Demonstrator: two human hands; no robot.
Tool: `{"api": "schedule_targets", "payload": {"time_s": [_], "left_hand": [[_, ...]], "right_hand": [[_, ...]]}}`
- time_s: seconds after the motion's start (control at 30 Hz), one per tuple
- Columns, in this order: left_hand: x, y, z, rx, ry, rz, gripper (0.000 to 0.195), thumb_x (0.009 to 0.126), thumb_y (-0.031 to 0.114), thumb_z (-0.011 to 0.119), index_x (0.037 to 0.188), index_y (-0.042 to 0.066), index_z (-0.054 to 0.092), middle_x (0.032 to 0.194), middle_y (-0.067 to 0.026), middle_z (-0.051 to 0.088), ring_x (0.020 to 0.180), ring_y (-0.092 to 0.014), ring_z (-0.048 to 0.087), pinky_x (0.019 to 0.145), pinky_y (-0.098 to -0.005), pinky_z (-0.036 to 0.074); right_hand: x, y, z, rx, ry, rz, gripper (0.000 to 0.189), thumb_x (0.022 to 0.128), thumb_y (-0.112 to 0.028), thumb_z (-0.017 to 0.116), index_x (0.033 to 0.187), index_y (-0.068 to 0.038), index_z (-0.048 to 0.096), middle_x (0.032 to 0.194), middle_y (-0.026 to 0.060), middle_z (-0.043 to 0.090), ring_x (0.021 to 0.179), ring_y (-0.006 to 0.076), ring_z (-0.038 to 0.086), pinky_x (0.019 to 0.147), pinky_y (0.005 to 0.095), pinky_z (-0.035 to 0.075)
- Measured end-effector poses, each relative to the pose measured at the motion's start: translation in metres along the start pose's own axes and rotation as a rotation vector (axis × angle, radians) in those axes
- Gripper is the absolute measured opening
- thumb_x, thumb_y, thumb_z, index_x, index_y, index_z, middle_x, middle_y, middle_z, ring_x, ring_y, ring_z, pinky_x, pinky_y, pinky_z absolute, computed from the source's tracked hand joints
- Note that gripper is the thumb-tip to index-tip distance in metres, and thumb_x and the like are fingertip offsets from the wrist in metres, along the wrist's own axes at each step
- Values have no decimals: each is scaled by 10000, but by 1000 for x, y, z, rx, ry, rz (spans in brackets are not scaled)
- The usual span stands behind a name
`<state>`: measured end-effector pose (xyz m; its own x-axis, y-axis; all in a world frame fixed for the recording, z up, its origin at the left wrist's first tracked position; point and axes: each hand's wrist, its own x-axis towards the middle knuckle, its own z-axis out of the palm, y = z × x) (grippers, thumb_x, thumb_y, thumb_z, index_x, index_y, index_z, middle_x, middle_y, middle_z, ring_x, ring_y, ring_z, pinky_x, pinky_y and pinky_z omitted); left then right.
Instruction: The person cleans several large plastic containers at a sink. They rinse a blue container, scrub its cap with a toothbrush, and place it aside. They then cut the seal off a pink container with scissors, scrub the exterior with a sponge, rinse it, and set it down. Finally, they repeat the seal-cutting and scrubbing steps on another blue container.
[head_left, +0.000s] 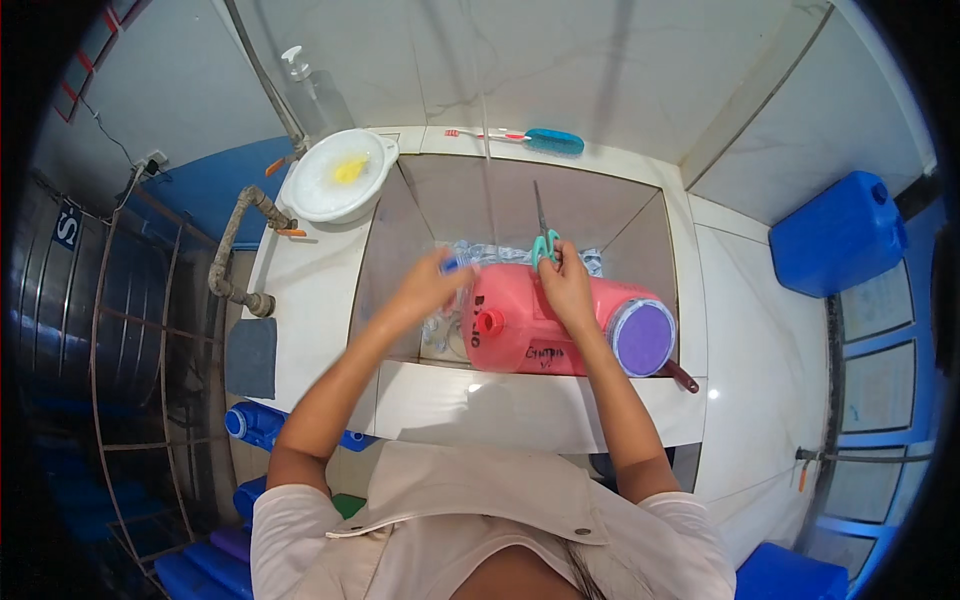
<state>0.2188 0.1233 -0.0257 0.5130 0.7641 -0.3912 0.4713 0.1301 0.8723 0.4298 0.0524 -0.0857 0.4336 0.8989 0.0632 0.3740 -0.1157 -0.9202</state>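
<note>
A pair of scissors (541, 206) with teal handles is in my right hand (568, 289), their blades pointing away from me. Below that hand, a red plastic jug (517, 315) lies on its side across the sink (630, 195). Its small spout is uncapped, a purple lid (643, 337) covers its wide mouth, and handwriting marks its side. My left hand (429, 291), blurred, is at the jug's left end. Between its thumb and fingers shows a small blue thing (454, 264), too blurred to name. Transparent, crumpled-looking plastic (439, 334) lies in the sink behind and beside the jug.
A white basin (341, 176) of suds with a yellow piece inside stands on the left counter, near a pump bottle (319, 97) and a pipe faucet (232, 240). A toothbrush (487, 136) and teal brush (553, 141) lie on the back ledge. At right is a blue jug (836, 232).
</note>
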Motion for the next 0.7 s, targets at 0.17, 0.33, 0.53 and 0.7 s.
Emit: {"api": "schedule_targets", "payload": {"time_s": [0.17, 0.33, 0.53, 0.7], "left_hand": [[162, 7, -26, -364, -66, 77, 228, 847, 243, 663, 822, 79, 506, 686, -8, 515, 554, -84, 478, 507, -205, 405], [297, -3, 14, -550, 276, -105, 148, 844, 131, 644, 922, 42, 555, 763, -47, 541, 635, -145, 540, 529, -278, 525], [278, -51, 48, -617, 80, -127, 124, 841, 40, 612, 952, 2, 570, 901, -84, 570, 777, -187, 592, 625, -325, 586], [141, -31, 15, -637, -103, 41, 207, 830, 53, 643, 1015, 9, 559, 954, -53, 601, 872, -118, 574, 804, -241, 471]], "right_hand": [[8, 20, 8, 499, -61, 107, 250, 891, -117, 563, 1076, 38, 493, 833, 53, 614, 716, 83, 574, 564, 236, 458], [8, 16, 5, 411, -70, 72, 160, 891, -134, 602, 954, -3, 536, 758, 1, 573, 656, 40, 536, 469, 193, 411], [5, -1, -17, 574, -132, 326, 270, 882, -319, 641, 862, -60, 565, 674, 22, 568, 453, 45, 461, 366, 181, 327], [-7, -46, -12, 992, -447, 675, 496, 854, -557, 563, 820, -63, 581, 653, 62, 584, 404, 64, 452, 326, 166, 292]]}}
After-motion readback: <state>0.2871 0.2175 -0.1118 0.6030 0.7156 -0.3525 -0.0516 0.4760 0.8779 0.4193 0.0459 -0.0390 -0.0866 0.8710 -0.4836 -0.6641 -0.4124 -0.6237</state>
